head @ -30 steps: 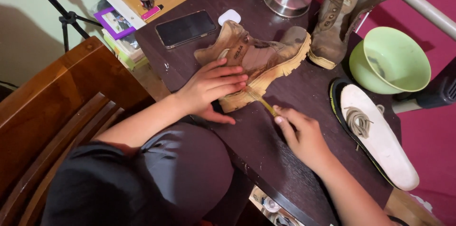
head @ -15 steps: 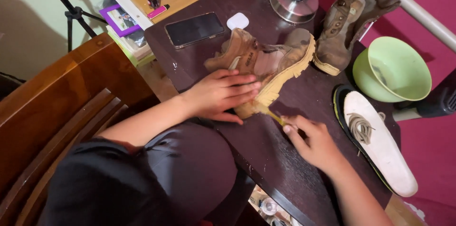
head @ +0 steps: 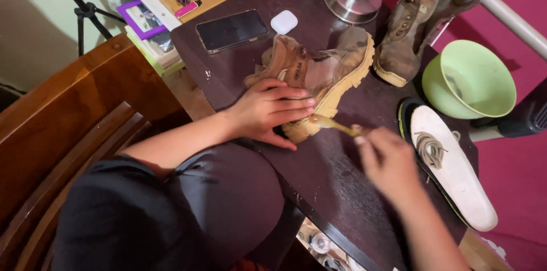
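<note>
Shifted a little since half a second back: right hand drawn slightly away from the tan boot, its thin yellowish tool now angled down toward the sole edge. Left of the boot, a wooden chair, stacked books and a dark phone, with a small white case just beside the phone. Lying on its side mid-worktop, the boot, pinned under the left hand, fingers spread flat over its toe, closed on nothing. Right of the boot, right hand blurred, pinching the tool's end. Beyond the boot, a metal lamp base; further right, a second boot, a white insole bearing a coiled lace, a green bowl.
</note>
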